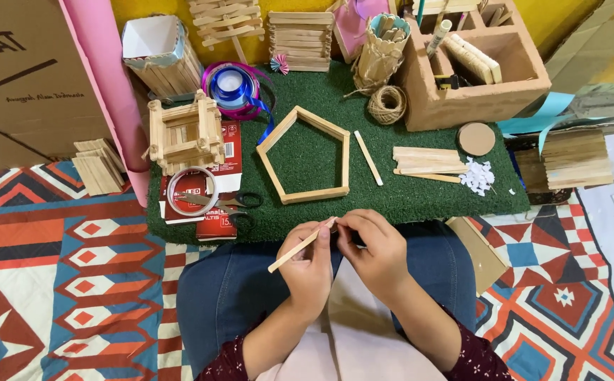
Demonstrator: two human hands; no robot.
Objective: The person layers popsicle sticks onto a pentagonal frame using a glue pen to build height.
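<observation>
Both hands meet over the lap: left hand [310, 264] pinches a wooden craft stick [301, 245] that slants down-left from its closed fingers, while right hand [372, 248] nips the stick's upper tip, just below the pentagon stick frame [305, 156] on the green mat [420, 194]

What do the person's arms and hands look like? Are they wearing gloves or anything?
No gloves. The left hand and right hand are both bare, with no rings or watch that I can see. Each arm has a dark maroon sleeve dotted with tiny pale flowers, pushed up so the forearms show. The person also wears blue jeans.
</observation>
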